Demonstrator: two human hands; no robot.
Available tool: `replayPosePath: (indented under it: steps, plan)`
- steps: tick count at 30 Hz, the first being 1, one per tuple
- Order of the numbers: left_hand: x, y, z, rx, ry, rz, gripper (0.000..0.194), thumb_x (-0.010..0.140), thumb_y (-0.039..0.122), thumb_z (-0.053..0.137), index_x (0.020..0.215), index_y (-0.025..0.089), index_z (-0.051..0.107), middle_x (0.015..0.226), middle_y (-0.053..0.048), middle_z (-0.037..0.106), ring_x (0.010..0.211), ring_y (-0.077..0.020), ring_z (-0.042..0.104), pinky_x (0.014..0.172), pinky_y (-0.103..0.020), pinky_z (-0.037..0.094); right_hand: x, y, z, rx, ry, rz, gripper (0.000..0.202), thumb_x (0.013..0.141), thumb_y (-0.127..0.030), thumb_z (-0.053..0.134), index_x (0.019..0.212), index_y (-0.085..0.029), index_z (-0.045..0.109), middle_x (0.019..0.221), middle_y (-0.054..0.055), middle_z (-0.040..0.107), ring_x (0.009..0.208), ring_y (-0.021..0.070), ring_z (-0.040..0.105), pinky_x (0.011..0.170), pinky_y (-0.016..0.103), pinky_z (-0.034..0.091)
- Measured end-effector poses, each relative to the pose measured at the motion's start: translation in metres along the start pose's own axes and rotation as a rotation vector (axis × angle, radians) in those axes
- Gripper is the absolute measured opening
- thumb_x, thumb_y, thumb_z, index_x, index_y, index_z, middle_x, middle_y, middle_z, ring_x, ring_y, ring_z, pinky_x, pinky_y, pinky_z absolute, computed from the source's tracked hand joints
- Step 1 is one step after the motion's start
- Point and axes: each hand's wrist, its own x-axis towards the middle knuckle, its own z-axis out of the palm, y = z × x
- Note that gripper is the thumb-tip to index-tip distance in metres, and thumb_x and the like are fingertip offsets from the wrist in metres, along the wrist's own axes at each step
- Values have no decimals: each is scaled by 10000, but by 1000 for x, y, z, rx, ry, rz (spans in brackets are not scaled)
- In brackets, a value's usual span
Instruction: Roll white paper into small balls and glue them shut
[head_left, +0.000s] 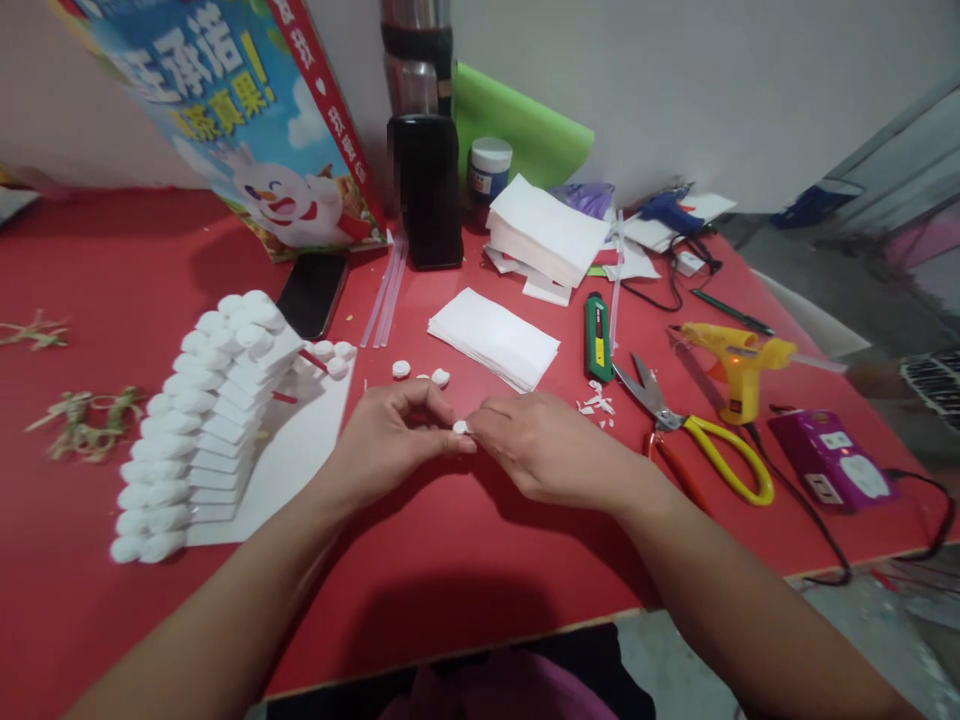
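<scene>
Above the bench [420, 545], left hand [391, 425] is pinching a white roll [460, 427] in its fingers; right hand [536, 440] is curling close against it, grip unclear; seemingly light and crushable, it is favouring a gentle rim hold

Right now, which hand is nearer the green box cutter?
Right. The right hand is left of the green box cutter and closer to the person, not touching it; the left hand is farther left.

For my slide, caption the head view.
Left hand and right hand meet at a white piece over a red table.
</scene>
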Motion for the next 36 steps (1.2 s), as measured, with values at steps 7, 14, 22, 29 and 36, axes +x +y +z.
replayPosePath:
  steps: [7, 14, 22, 29, 36]
  plan:
    - [-4, 4, 1, -16, -24, 39, 286, 660, 241, 921, 742, 190, 651, 692, 6, 731, 645, -184, 717, 623, -298, 582, -2, 14, 6, 217, 95, -109, 312, 1111, -227, 393, 932, -164, 641, 891, 63, 655, 781, 175, 553, 714, 307, 380]
    - [-6, 0, 4, 350, 22, 271, 209, 756, 273, 869, 708, 188, 684, 662, 16, 683, 603, -133, 591, 560, -263, 436, 0, 13, 10, 231, 73, -70, 408, 1143, -332, 375, 903, -154, 653, 874, 74, 680, 775, 179, 581, 737, 321, 395]
    - [-6, 4, 1, 165, 20, 256, 114, 885, 321, 783, 866, 209, 773, 879, -31, 759, 822, -185, 690, 768, -310, 542, 2, 13, 18, 185, 251, 54, 308, 1113, -302, 395, 1007, -157, 645, 916, 101, 703, 774, 199, 600, 713, 322, 413]
    - [2, -3, -3, -56, 42, 133, 131, 778, 272, 874, 906, 248, 864, 872, -43, 806, 788, -199, 713, 750, -336, 578, 2, 13, 19, 182, 314, -28, 290, 1122, -280, 384, 1016, -165, 628, 938, 106, 713, 798, 211, 629, 736, 340, 453]
    - [-1, -2, 3, 119, 108, 413, 103, 877, 223, 791, 902, 277, 875, 876, -22, 808, 821, -178, 717, 776, -301, 565, 7, 9, 23, 287, 413, 23, 254, 1114, -273, 429, 1021, -180, 647, 975, 87, 748, 850, 204, 666, 778, 337, 488]
